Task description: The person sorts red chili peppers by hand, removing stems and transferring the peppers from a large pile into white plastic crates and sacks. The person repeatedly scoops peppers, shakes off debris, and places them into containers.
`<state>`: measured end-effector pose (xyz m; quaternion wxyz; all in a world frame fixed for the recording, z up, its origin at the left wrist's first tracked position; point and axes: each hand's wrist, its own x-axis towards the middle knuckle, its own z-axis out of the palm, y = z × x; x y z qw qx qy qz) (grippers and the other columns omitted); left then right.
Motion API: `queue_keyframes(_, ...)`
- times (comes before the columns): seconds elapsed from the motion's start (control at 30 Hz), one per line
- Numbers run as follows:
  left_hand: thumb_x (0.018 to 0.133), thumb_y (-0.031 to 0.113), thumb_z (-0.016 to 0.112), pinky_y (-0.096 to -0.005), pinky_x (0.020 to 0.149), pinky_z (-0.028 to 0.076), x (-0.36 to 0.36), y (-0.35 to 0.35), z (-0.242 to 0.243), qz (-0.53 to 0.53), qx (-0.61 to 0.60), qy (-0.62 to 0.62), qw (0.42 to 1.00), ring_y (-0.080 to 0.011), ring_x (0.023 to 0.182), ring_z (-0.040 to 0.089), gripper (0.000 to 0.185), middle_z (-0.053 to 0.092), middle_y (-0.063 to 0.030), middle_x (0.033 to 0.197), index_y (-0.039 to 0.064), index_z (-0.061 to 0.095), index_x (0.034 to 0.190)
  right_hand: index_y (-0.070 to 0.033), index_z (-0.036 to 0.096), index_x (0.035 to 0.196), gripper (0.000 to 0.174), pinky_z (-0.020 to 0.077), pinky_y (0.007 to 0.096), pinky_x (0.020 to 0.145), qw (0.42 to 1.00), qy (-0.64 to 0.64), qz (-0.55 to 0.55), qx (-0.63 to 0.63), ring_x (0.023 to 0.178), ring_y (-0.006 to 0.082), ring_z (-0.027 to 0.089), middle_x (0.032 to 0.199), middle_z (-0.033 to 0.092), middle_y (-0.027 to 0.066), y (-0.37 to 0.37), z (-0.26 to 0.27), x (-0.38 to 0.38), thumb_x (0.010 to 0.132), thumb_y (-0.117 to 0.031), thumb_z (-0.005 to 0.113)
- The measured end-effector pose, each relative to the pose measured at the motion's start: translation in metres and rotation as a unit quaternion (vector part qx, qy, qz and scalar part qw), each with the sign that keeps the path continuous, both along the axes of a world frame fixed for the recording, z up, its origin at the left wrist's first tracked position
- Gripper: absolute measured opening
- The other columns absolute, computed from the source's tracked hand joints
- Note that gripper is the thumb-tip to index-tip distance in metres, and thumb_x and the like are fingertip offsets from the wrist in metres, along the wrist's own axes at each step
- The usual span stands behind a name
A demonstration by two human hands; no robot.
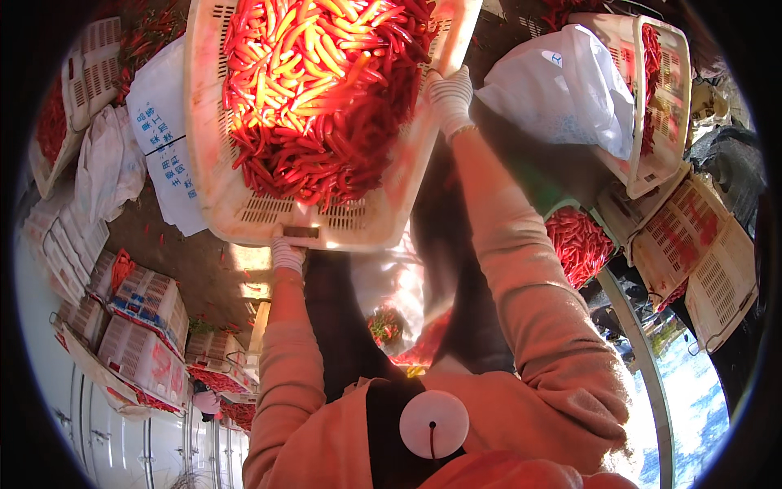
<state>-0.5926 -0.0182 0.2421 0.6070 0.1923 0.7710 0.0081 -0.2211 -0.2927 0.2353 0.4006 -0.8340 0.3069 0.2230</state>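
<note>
A large white plastic crate (211,205), slotted in its walls, lies before me, tilted and partly filled with red chili peppers (317,91). Bright sunlight falls on the upper part of the heap. My left hand (287,255), in a striped white glove, grips the crate's near wall beside the handle slot. My right hand (450,98), gloved alike, holds the rim of the crate's right side. The fingers of both hands are partly hidden by the plastic.
A white printed sack (165,134) lies left of the crate, a white bag (562,85) at the right. Stacked crates (143,348) stand lower left. More crates (678,226) and a green-rimmed container of red peppers (577,244) are at the right. Loose peppers dot the floor (214,269).
</note>
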Motion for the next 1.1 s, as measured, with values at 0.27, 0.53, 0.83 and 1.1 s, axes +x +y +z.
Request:
queue_keyframes(0.27, 0.085, 0.027, 0.060, -0.0426, 0.078, 0.049, -0.012, -0.006, -0.008, -0.012, 0.083, 0.052, 0.995, -0.0231, 0.084, 0.055, 0.019, 0.058, -0.0052, 0.092, 0.012, 0.058, 0.096, 0.000, 0.051, 0.109, 0.044, 0.0499, 0.0291, 0.068, 0.949, 0.026, 0.002, 0.315, 0.075, 0.0158, 0.058, 0.087, 0.063, 0.0085, -0.034, -0.003, -0.002, 0.070, -0.005, 0.070)
queue_keyframes(0.53, 0.089, 0.027, 0.057, -0.0379, 0.062, 0.051, 0.004, -0.088, 0.011, -0.003, 0.076, 0.114, 0.991, -0.0194, 0.071, 0.056, 0.013, 0.059, -0.0014, 0.078, 0.015, 0.059, 0.084, -0.001, 0.050, 0.105, 0.041, 0.0490, 0.0289, 0.055, 0.928, 0.019, 0.058, 0.369, 0.062, 0.0148, 0.056, 0.076, 0.060, 0.0072, -0.087, 0.016, 0.033, 0.071, -0.010, 0.071)
queue_keyframes(0.83, 0.089, 0.026, 0.055, -0.0376, 0.062, 0.051, 0.048, -0.209, 0.026, 0.041, -0.015, 0.082, 0.996, -0.0203, 0.066, 0.057, 0.017, 0.062, -0.0037, 0.079, 0.010, 0.060, 0.088, 0.001, 0.053, 0.108, 0.039, 0.0482, 0.0259, 0.071, 0.934, -0.051, -0.011, 0.353, 0.077, 0.0111, 0.056, 0.088, 0.062, 0.0056, -0.206, 0.029, 0.057, 0.074, -0.005, 0.070)
queue_keyframes(1.1, 0.086, 0.022, 0.061, -0.0358, 0.067, 0.052, 0.091, -0.271, 0.028, 0.110, -0.046, 0.084, 0.989, -0.0160, 0.063, 0.053, 0.012, 0.060, -0.0012, 0.075, 0.011, 0.060, 0.085, 0.000, 0.056, 0.110, 0.045, 0.0480, 0.0288, 0.070, 0.978, -0.002, 0.166, 0.126, 0.078, 0.0138, 0.058, 0.092, 0.065, 0.0099, -0.250, 0.043, 0.126, 0.078, -0.027, 0.073)
